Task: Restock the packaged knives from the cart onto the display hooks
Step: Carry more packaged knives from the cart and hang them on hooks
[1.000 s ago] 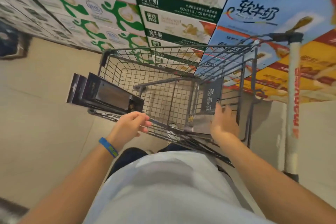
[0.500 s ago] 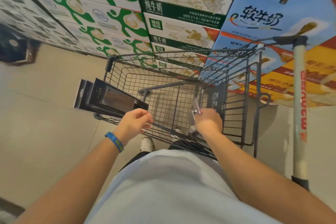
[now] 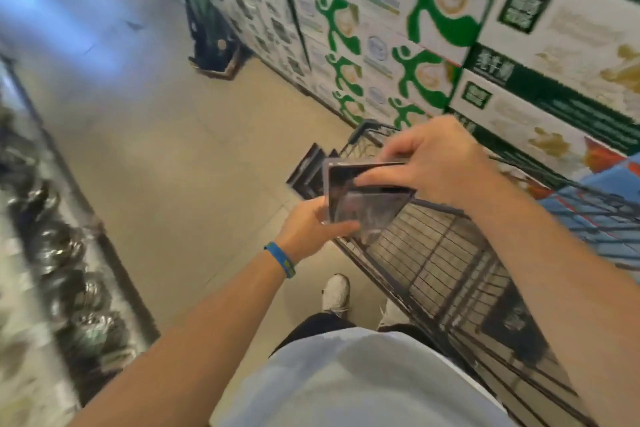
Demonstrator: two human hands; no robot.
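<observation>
Your left hand (image 3: pixel 308 229) and right hand (image 3: pixel 440 166) both pinch the flat dark knife pack (image 3: pixel 367 208) above the black wire cart (image 3: pixel 436 263); fingertip hold may slip.

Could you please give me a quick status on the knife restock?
Left hand and right hand both grip one packaged knife, lifted above the cart. More dark packs at the cart's far corner. Display hooks not in view; picture blurred.

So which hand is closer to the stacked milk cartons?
Right. The right hand grips the knife package at its top edge above the cart, toward the milk cartons; the left hand holds its lower corner, farther out over the floor.
</observation>
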